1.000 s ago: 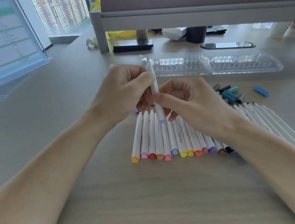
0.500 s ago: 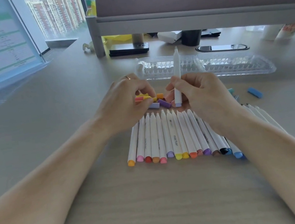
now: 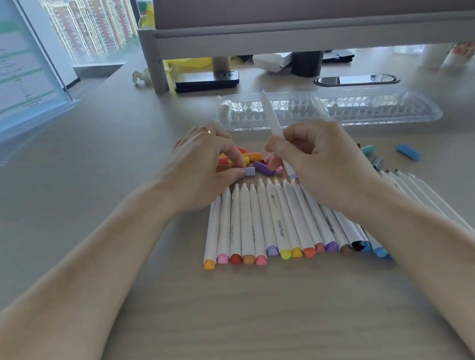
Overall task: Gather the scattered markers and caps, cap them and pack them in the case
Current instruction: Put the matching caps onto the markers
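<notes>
Head cam, desk job: I'm watching both hands work just past the far ends of the marker row [image 3: 279, 222]. The right hand [image 3: 319, 162] is clenched round a lilac marker [image 3: 270, 114], held near upright w/ its nib end up and leaning slightly left, lilac butt poking out below the fist. My read is it's stood that way so a cap can go straight on. The left hand [image 3: 206, 165] pinches a lilac cap [image 3: 249, 171] btw thumb and forefinger, low at the desk [image 3: 251, 330], right at the edge of the loose cap pile [image 3: 253, 157]. Its colour matches the marker's butt, so I take it as the one picked for it. Cap and nib are well apart; capping not yet done.

The row lies side by side, coloured butts toward me, bare tapered tips toward the pile — prob. so colours read at a glance and caps sit within reach. Off right, more markers [image 3: 420, 187] fan out under the right forearm; a teal cap [image 3: 367, 149] and a blue cap [image 3: 407, 152] lie beyond them. Past the hands the clear case [image 3: 372, 106] lies open, two halves end to end — no markers in it that I can make out. Task looks early: nearly everything uncapped, nothing packed.
</notes>
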Demonstrator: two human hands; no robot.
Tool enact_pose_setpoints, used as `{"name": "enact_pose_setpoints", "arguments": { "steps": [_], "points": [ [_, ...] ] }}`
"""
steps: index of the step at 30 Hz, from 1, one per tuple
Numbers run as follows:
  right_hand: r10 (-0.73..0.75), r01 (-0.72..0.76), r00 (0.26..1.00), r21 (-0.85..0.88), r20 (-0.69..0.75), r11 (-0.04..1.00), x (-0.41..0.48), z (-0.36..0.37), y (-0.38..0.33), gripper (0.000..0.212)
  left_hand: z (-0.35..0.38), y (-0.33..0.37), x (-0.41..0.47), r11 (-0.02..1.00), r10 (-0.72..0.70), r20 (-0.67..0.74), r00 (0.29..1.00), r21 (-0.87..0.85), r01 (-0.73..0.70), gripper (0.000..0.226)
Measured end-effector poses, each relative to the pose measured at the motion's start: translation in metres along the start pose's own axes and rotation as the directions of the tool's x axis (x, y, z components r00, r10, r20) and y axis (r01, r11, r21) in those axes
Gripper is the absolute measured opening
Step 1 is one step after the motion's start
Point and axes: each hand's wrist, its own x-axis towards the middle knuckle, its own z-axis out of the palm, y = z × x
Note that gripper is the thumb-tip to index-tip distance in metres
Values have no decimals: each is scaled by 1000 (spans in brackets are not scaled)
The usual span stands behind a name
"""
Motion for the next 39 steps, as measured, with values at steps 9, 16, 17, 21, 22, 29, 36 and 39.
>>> {"name": "enact_pose_setpoints", "arguments": {
  "steps": [9, 16, 17, 21, 22, 29, 36, 39],
  "points": [
    [4, -4, 1000, 17, 13, 1000, -1, 1, 0, 20, 1, -1, 0, 1000, 27, 29, 999, -5, -26, 9],
    [-2, 2, 1000, -23, 9, 1000, 0, -1, 3, 23, -8, -7, 1, 932, -187, -58, 981, -325, 159, 23],
    [-8, 8, 1000, -28, 11, 1000, 0, -1, 4, 22, -9, -8, 1, 895, -236, -65, 969, -404, 191, 23],
    [-36, 38, 999, -80, 29, 996, -2, -1, 0, 24, -16, -8, 1, 695, -324, -78, 943, -696, 182, 20],
    [-43, 45, 998, -88, 35, 995, -4, -1, -1, 24, -16, -8, 1, 681, -315, -82, 945, -713, 165, 18],
    [-63, 72, 995, -133, 72, 988, -5, -1, -1, 23, -16, -5, 0, 718, -258, -134, 957, -689, 97, 17],
    [-75, 90, 993, -164, 92, 982, -5, 1, 0, 21, -15, -2, -1, 754, -207, -144, 968, -654, 64, 20],
    [-77, 95, 992, -186, 103, 978, -6, 0, 0, 22, -15, -2, -2, 776, -184, -151, 971, -628, 50, 21]
  ]
}}
